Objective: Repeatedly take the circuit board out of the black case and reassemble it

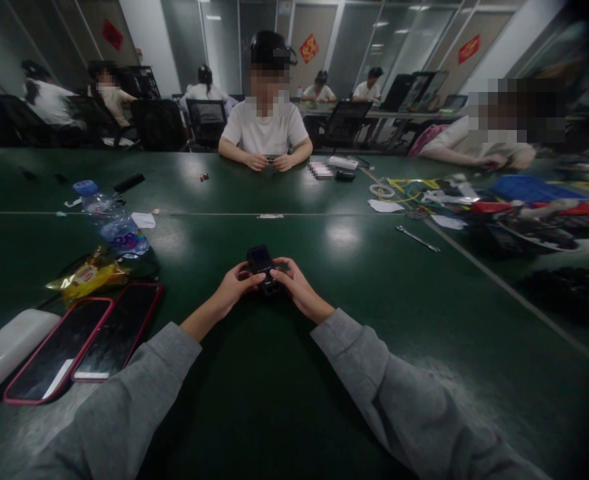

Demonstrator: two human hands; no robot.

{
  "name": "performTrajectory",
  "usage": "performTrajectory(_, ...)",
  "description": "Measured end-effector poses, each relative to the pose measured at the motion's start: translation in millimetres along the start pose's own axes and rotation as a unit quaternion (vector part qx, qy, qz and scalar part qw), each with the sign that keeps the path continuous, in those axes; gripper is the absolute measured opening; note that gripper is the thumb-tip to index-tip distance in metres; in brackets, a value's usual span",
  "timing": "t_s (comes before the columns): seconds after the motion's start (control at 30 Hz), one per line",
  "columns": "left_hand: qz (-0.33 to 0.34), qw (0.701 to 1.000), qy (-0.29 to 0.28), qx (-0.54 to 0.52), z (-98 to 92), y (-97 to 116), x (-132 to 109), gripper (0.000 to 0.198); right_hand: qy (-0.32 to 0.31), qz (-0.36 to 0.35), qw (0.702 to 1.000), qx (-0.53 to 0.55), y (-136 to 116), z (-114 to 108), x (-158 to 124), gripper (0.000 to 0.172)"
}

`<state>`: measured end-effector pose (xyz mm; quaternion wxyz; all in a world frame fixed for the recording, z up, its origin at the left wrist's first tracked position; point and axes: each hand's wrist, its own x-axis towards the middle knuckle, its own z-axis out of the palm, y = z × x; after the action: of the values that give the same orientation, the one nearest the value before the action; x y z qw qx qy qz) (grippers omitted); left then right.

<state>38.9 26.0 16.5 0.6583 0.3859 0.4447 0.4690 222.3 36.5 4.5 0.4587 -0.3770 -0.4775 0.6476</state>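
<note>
Between my two hands is a small black device with a dark screen point(260, 256), held just above or resting on the green table; I cannot tell which. My left hand point(235, 285) grips its left side, thumb on the lower front. On the other side my right hand point(293, 283) holds it too, with the thumb pressed near its lower half. The fingers behind the device are partly hidden. Grey sleeves cover both of my forearms.
Left on the green table point(274, 400) lie two phones point(59, 353) point(119, 330), a white power bank point(12, 350), a yellow snack packet point(89, 277) and a tilted plastic bottle point(112, 220). A wrench point(418, 239) and piled cables point(424, 190) lie right. Across sits a person point(266, 127).
</note>
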Motion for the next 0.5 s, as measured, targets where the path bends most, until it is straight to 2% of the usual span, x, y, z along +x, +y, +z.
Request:
performTrajectory(0.37, -0.010, 0.999, -0.020, -0.034, 1.0, 3.9, -1.5, 0.054, -0.013, -0.011, 1.000, -0.010, -4.2, 1.5, -1.2, 0.038)
performTrajectory(0.5, -0.033, 0.994, -0.056, -0.089, -7.8, 3.0, 3.7, 0.045, -0.018, -0.031, 0.998, -0.051, -3.7, 1.1, -0.3, 0.033)
